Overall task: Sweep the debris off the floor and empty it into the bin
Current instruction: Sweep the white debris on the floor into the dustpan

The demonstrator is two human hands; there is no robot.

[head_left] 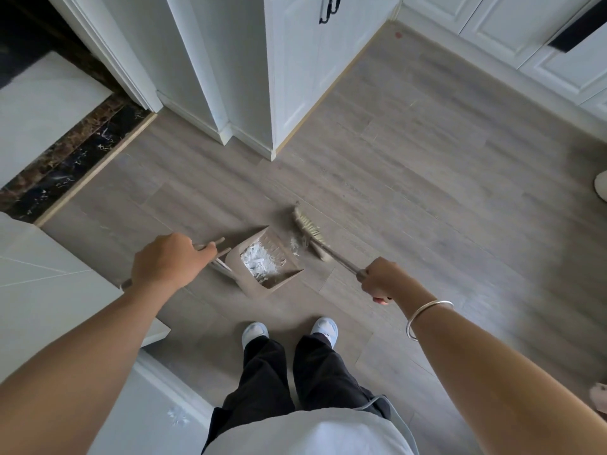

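A beige dustpan (282,280) rests on the grey wood floor in front of my feet, its mouth facing up and right. White shredded debris (259,259) lies heaped inside it. A few white scraps (295,246) remain on the floor at the pan's lip. My left hand (167,261) is shut on the dustpan's long handle. My right hand (381,279) grips the broom handle, and the broom head (308,226) with pale bristles touches the floor just right of the pan. No bin is in view.
White cabinets (305,70) and a white pillar stand ahead; more cabinet doors line the far right. A dark marble threshold (75,159) runs at the left, white furniture sits beside my left arm. A slipper tip (601,185) shows at the right edge.
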